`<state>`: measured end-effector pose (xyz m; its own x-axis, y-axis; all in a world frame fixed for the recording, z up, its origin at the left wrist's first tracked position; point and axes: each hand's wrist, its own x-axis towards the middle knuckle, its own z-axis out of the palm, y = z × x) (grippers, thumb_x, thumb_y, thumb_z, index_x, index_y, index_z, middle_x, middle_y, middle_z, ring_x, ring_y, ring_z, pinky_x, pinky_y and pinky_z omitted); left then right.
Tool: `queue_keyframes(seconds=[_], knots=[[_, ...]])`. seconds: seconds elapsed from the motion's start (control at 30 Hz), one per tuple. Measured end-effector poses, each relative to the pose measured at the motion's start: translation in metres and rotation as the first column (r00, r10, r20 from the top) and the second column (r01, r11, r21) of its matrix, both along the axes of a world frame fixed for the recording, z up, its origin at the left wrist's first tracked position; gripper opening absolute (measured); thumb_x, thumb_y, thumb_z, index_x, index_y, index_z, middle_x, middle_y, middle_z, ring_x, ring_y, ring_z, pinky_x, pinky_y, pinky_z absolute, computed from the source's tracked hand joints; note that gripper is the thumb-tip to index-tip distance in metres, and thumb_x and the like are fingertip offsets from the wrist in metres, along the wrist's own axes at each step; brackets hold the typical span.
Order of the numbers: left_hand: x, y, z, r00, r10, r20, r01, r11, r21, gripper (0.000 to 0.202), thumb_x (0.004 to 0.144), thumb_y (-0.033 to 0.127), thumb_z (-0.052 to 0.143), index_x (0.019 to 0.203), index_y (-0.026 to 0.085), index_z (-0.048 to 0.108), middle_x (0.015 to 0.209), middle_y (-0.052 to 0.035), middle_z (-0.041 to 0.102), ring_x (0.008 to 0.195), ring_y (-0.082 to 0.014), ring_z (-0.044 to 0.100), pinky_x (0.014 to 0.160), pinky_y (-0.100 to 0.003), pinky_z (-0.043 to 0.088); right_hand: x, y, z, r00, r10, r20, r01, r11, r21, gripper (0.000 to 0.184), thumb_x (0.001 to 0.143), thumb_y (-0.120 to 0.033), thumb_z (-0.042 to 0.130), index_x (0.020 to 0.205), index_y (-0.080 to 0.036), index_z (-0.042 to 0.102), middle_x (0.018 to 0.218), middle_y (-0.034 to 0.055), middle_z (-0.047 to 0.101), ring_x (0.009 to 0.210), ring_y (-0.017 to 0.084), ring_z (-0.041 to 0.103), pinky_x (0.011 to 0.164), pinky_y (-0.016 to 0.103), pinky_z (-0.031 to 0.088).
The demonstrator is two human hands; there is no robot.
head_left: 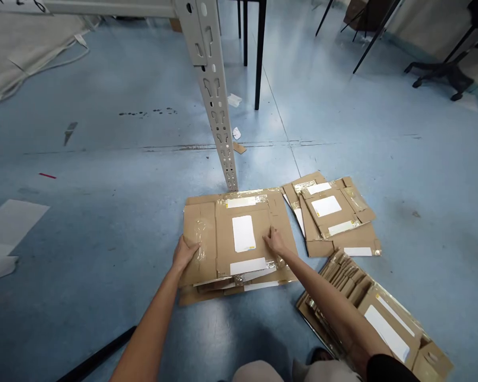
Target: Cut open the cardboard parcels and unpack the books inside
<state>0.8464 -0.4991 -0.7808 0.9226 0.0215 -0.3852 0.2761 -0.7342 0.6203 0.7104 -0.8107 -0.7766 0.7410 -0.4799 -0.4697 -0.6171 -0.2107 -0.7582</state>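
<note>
Flattened cardboard boxes lie in a low stack on the floor in front of me. On top is a flattened cardboard box (242, 209) with white labels and shiny clear tape. My left hand (184, 253) grips its left side, the thumb lying over the top and the other fingers hidden underneath. Over the box's right half, my right hand (276, 242) has its fingers bent and drawn together at a panel edge; the exact grip is partly hidden. Beneath the top box, the edges of other flattened cardboard (207, 296) stick out toward me.
A perforated metal post (219, 116) rises directly behind the stack. More flattened boxes (334, 209) lie to the right, and a thicker leaning row (390, 318) sits nearer me, under my right forearm. Paper sheets (10, 228) are at left; black furniture legs (259, 58) stand farther back.
</note>
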Motion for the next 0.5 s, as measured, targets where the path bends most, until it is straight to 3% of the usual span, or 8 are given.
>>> queue_keyframes(seconds=[0.07, 0.13, 0.2, 0.27, 0.33, 0.4, 0.43, 0.5], knots=[[-0.005, 0.002, -0.002, 1.000, -0.013, -0.019, 0.014, 0.999, 0.039, 0.069, 0.065, 0.032, 0.068, 0.127, 0.013, 0.043, 0.130, -0.0171, 0.055, 0.123, -0.0320, 0.051, 0.101, -0.045, 0.042, -0.002, -0.002, 0.009, 1.000, 0.005, 0.007, -0.005, 0.999, -0.050, 0.025, 0.067, -0.020, 0.068, 0.091, -0.017, 0.061, 0.096, 0.0100, 0.065, 0.091, 0.023, 0.060, 0.084, 0.036, 0.047], [-0.009, -0.003, 0.006, 0.999, -0.029, 0.042, 0.023, 0.991, 0.135, 0.079, 0.066, 0.034, 0.068, 0.133, 0.008, 0.036, 0.137, -0.0229, 0.047, 0.130, -0.0367, 0.042, 0.105, -0.050, 0.036, -0.017, -0.027, 0.028, 0.999, -0.014, 0.036, 0.017, 0.996, -0.088, 0.025, 0.069, -0.022, 0.067, 0.094, -0.017, 0.063, 0.100, 0.0107, 0.065, 0.089, 0.021, 0.060, 0.082, 0.034, 0.047], [-0.017, -0.022, 0.023, 0.964, -0.115, 0.239, 0.055, 0.968, 0.246, 0.084, 0.070, 0.036, 0.065, 0.138, 0.002, 0.029, 0.143, -0.0271, 0.035, 0.136, -0.0397, 0.029, 0.110, -0.054, 0.027, -0.054, -0.072, 0.053, 0.993, -0.080, 0.086, 0.092, 0.986, -0.141, 0.030, 0.078, -0.029, 0.057, 0.105, -0.017, 0.062, 0.110, 0.0119, 0.062, 0.092, 0.019, 0.060, 0.084, 0.033, 0.047], [-0.035, -0.062, 0.042, 0.857, -0.288, 0.428, 0.186, 0.947, 0.263, 0.071, 0.079, 0.037, 0.055, 0.138, 0.004, 0.032, 0.145, -0.0239, 0.034, 0.138, -0.0370, 0.026, 0.112, -0.053, 0.024, -0.116, -0.128, 0.077, 0.968, -0.196, 0.155, 0.229, 0.945, -0.233, 0.039, 0.086, -0.038, 0.045, 0.117, -0.019, 0.057, 0.121, 0.0117, 0.057, 0.101, 0.020, 0.057, 0.092, 0.038, 0.043], [-0.071, -0.122, 0.058, 0.783, -0.478, 0.399, 0.472, 0.873, 0.122, 0.044, 0.088, 0.033, 0.041, 0.128, 0.013, 0.046, 0.131, -0.0155, 0.051, 0.127, -0.0289, 0.044, 0.108, -0.046, 0.033, -0.199, -0.179, 0.095, 0.854, -0.413, 0.317, 0.515, 0.757, -0.402, 0.047, 0.084, -0.047, 0.044, 0.119, -0.019, 0.058, 0.125, 0.0120, 0.054, 0.106, 0.023, 0.054, 0.094, 0.042, 0.041], [-0.121, -0.190, 0.066, 0.699, -0.677, 0.232, 0.709, 0.699, -0.093, 0.035, 0.092, 0.030, 0.033, 0.119, 0.019, 0.053, 0.117, -0.0095, 0.061, 0.113, -0.0219, 0.056, 0.101, -0.038, 0.041, -0.289, -0.209, 0.102, 0.650, -0.716, 0.253, 0.726, 0.488, -0.485, 0.055, 0.081, -0.050, 0.043, 0.123, -0.016, 0.056, 0.133, 0.0154, 0.047, 0.113, 0.026, 0.051, 0.096, 0.044, 0.039], [-0.149, -0.223, 0.067, 0.631, -0.765, 0.125, 0.773, 0.610, -0.175, 0.035, 0.092, 0.029, 0.033, 0.118, 0.019, 0.053, 0.115, -0.0095, 0.062, 0.111, -0.0210, 0.057, 0.100, -0.036, 0.042, -0.331, -0.214, 0.101, 0.501, -0.852, 0.150, 0.779, 0.368, -0.508, 0.058, 0.079, -0.052, 0.042, 0.124, -0.017, 0.054, 0.137, 0.0163, 0.044, 0.117, 0.027, 0.049, 0.097, 0.043, 0.038], [-0.202, -0.279, 0.060, 0.481, -0.871, -0.100, 0.826, 0.489, -0.281, 0.041, 0.090, 0.032, 0.039, 0.126, 0.016, 0.048, 0.128, -0.0124, 0.056, 0.121, -0.0219, 0.051, 0.104, -0.034, 0.037, -0.401, -0.205, 0.093, 0.337, -0.941, 0.017, 0.819, 0.284, -0.499, 0.060, 0.076, -0.054, 0.043, 0.115, -0.011, 0.058, 0.126, 0.0255, 0.050, 0.116, 0.035, 0.048, 0.093, 0.051, 0.039]])
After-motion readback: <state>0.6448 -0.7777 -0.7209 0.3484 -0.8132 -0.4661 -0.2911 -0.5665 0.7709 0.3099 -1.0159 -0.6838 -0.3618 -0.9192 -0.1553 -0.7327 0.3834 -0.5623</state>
